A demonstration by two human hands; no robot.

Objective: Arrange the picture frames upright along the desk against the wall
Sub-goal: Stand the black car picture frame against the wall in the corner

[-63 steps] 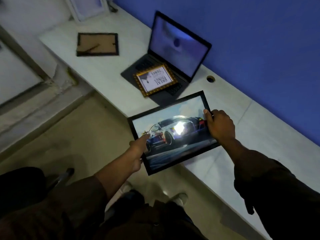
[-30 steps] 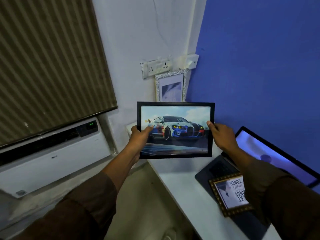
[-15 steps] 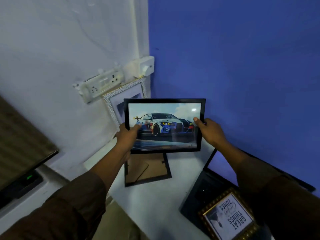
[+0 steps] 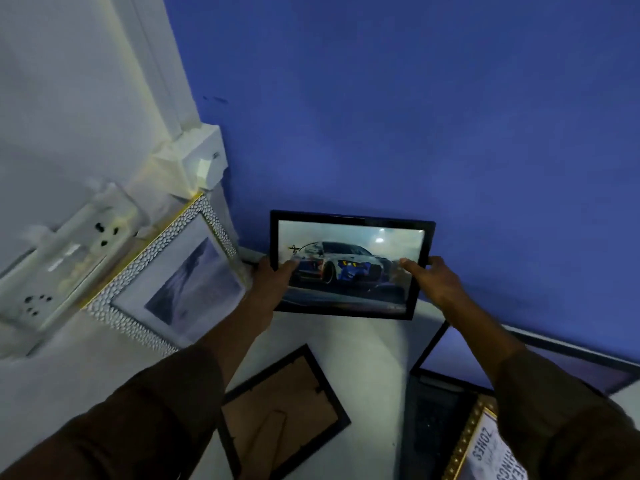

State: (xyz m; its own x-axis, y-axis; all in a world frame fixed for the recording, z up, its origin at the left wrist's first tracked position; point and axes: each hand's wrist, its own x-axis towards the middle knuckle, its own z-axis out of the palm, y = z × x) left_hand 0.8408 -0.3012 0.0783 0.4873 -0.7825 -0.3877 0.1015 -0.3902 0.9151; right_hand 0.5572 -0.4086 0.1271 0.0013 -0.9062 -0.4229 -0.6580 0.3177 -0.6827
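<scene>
Two hands, left (image 4: 273, 289) and right (image 4: 434, 282), are clasped on the side edges of a black-framed car picture (image 4: 349, 265), held upright near the blue wall (image 4: 415, 116) above the white desk (image 4: 367, 344)

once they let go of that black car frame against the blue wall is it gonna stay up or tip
The car frame looks thin and flat, held at both side edges by the left hand and right hand, so it probably tips easily unless leaned on the blue wall. Its glossy front suggests glass, likely fragile. The smooth desk may let its base slide.
</scene>
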